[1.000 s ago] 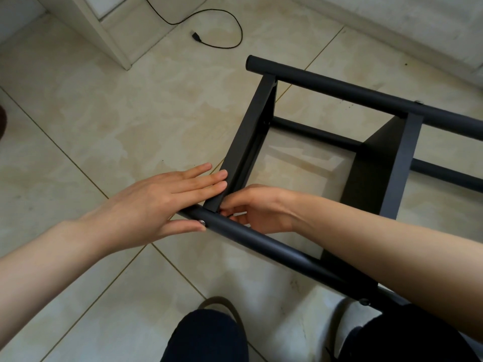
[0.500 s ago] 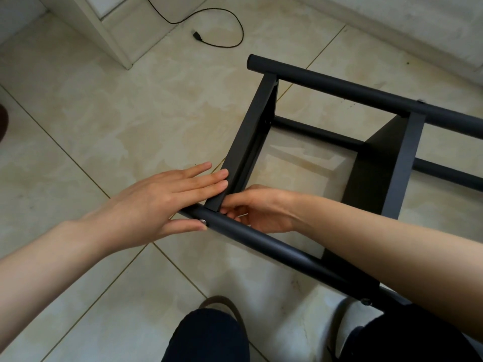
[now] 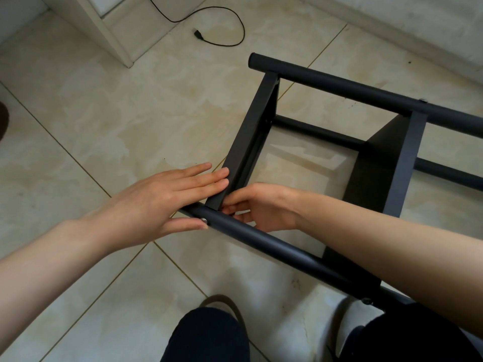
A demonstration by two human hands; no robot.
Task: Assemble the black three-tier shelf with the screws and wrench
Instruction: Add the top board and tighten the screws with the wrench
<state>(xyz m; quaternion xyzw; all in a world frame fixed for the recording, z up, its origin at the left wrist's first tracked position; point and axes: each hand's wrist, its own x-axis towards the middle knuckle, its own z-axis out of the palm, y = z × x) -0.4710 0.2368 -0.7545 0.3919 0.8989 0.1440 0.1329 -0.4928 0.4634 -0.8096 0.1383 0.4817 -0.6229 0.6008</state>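
Observation:
The black shelf frame lies on its side on the tiled floor. Its near tube (image 3: 274,244) and far tube (image 3: 352,92) are joined by an end panel (image 3: 251,131) and a second panel (image 3: 386,165). My left hand (image 3: 162,202) lies flat with straight fingers against the end panel's outer face, and its thumb touches a silver screw (image 3: 203,220) in the near tube. My right hand (image 3: 264,207) reaches inside the frame, its fingers curled and pinching at the end panel's lower corner. What lies between those fingers is hidden. No wrench shows.
Another screw head (image 3: 366,301) sits in the near tube by the second panel. A black cable (image 3: 230,19) lies on the floor beyond, next to a white cabinet corner (image 3: 104,27). My knee (image 3: 209,335) is at the bottom edge.

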